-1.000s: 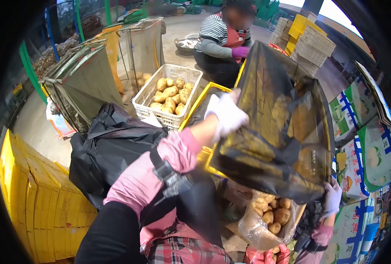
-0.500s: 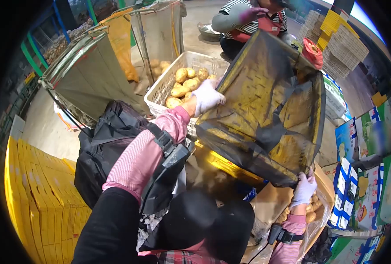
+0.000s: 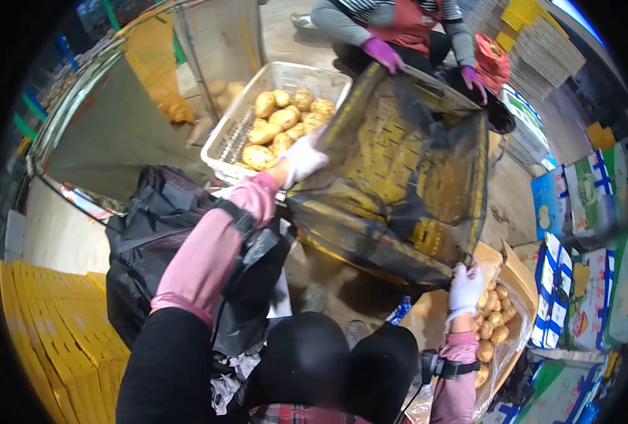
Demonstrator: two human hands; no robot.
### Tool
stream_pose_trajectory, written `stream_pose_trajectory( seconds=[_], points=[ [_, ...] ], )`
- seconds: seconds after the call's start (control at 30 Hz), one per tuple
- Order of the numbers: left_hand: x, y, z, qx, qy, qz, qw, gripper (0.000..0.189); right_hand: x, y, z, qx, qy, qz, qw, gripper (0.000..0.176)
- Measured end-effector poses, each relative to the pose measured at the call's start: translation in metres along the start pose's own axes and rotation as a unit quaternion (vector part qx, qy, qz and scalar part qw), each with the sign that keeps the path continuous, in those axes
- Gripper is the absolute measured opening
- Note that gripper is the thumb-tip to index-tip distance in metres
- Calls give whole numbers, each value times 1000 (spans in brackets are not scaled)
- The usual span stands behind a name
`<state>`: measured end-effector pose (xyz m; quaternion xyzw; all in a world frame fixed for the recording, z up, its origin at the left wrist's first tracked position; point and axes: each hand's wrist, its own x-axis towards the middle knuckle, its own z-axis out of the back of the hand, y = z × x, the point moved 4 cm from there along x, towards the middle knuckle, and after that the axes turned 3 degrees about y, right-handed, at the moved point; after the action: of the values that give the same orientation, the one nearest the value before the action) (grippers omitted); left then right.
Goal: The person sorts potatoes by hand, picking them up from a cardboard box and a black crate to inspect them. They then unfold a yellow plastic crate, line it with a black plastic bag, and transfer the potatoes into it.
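A yellow plastic crate (image 3: 388, 152) lined with thin black see-through cloth is held tilted in front of me. My left hand (image 3: 304, 161), in a white glove, is closed on its left edge beside a white basket (image 3: 222, 134) of potatoes (image 3: 283, 118). My right hand (image 3: 465, 291), also gloved in white, grips the near right corner, cloth included. Below that hand stands an open cardboard box (image 3: 427, 314) holding smaller potatoes (image 3: 494, 321) in clear plastic. Across from me, a co-worker's purple-gloved hand (image 3: 383, 55) is at the far rim.
Yellow folded panels (image 3: 59, 339) are stacked at lower left, next to a black bag (image 3: 165, 233). A cloth-sided frame (image 3: 116, 134) stands beyond. Printed cartons (image 3: 590, 191) line the right side. The co-worker (image 3: 413, 28) sits opposite, near a red sack (image 3: 492, 62).
The crate has come down and left in view, with both my hands still on it, and its inside shows more. The co-worker's purple-gloved hand has dropped from a raised position to the crate's far rim.
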<state>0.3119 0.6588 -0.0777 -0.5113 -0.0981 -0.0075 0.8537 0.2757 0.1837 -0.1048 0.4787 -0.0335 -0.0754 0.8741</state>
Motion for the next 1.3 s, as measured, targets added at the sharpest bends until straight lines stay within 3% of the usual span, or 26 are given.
stream_pose_trajectory(
  seconds=[0.1,0.13,0.17,0.23,0.27,0.33,0.37,0.4,0.47,0.5,0.57,0.6,0.67,0.73,0.83,0.93,0.97,1.03,1.07,1.1,1.17,1.2,1.3],
  points=[
    [-6,3,1,25,16,72,997,80,4,18,0,-100,6,56,993,32],
    [-9,-3,0,-7,35,107,994,80,14,5,-2,-127,15,56,990,29],
    [-7,9,-2,-52,31,67,996,75,25,-7,-1,-156,22,58,986,29],
    [-13,39,-6,-189,-9,154,970,66,20,4,3,-136,61,23,989,35],
    [-30,11,-11,-355,5,201,913,63,30,-18,3,-41,96,47,993,40],
    [-73,-29,-16,-495,-4,250,832,60,18,-11,26,199,107,-102,969,43],
    [-81,-20,-13,-484,-8,258,836,57,14,-8,29,318,115,-169,926,44],
    [-88,-10,-10,-472,-13,265,840,55,17,-16,35,267,39,-198,942,45],
    [-102,57,-8,-449,18,291,844,50,29,-63,16,339,180,-224,896,44],
    [-103,76,-7,-430,8,270,861,46,37,-82,8,322,200,-184,907,36],
    [-96,95,0,-369,-40,250,894,35,53,-93,-4,142,177,69,971,21],
    [-93,99,5,-324,-76,257,907,28,56,-91,-6,109,149,122,975,14],
    [-80,112,18,-192,-74,244,948,23,60,-90,-2,345,101,-99,928,13],
    [-73,102,19,-87,-113,241,960,21,62,-77,12,299,74,-169,936,15],
    [-98,149,-7,-392,-154,369,828,35,71,-105,-6,2,0,-35,999,18],
    [-96,169,0,-233,-194,316,899,49,56,-63,18,-23,-44,-66,997,23],
    [-95,151,17,76,-185,266,943,49,48,-45,28,-34,-54,-77,995,25],
    [-98,34,30,66,-294,97,949,48,36,0,46,76,-35,53,995,32],
    [-104,-16,28,97,-288,35,952,46,27,26,48,62,25,141,988,41],
    [-106,-25,21,12,-221,-10,975,52,30,16,34,88,75,119,986,43],
    [-115,-30,-5,0,-116,23,993,63,23,-16,13,133,169,70,974,47],
    [-120,-29,-16,16,-69,30,997,69,10,-2,22,25,168,95,981,51],
    [-138,-53,-17,12,-113,-23,993,83,-42,6,66,54,101,98,989,54]
  ],
)
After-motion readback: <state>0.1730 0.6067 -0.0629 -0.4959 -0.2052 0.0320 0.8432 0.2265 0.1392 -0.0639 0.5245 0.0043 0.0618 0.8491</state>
